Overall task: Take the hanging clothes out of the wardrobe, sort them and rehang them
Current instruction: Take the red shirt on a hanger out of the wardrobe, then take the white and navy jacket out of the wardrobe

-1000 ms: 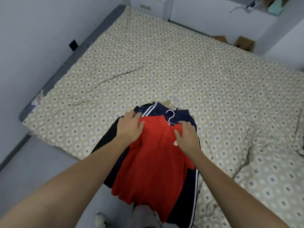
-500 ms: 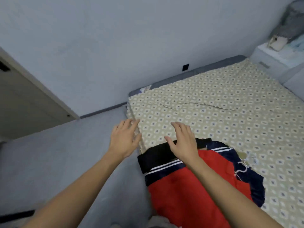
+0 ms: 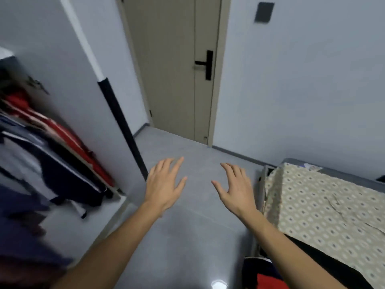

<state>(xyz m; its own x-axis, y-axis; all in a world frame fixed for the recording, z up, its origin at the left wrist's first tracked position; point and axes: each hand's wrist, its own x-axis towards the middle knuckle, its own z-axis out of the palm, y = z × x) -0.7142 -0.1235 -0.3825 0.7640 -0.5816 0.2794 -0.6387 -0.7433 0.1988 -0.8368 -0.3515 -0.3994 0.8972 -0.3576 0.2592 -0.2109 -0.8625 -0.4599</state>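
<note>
Both hands are held out, palms down, over bare grey floor (image 3: pixel 187 236), and nothing is gripped. The left hand (image 3: pixel 164 184) has its fingers spread wide and straight. The right hand (image 3: pixel 235 188) is likewise spread, thumb pointing inward. They are held a little apart, side by side, touching nothing; this loose, ready pose suggests a reach toward the next garment.

At the far left, the open wardrobe (image 3: pixel 68 80) is seen, blurred. Hanging clothes (image 3: pixel 48 155) are packed inside: red pieces farther back, navy and pale ones nearer. A dark strip (image 3: pixel 123 132) runs down the wardrobe's edge, just left of the left hand.

On the right, a bed (image 3: pixel 323 205) with a beige patterned cover is seen. At its near edge, by the right forearm, a pile (image 3: pixel 264 276) of red and dark cloth is partly visible, probably laid there so the pieces can be sorted flat.

Ahead, a closed door (image 3: pixel 173 65) with a black handle (image 3: pixel 206 64) is set in the far wall.

The task appears to be at the emptying stage, since much still hangs in the wardrobe.
</note>
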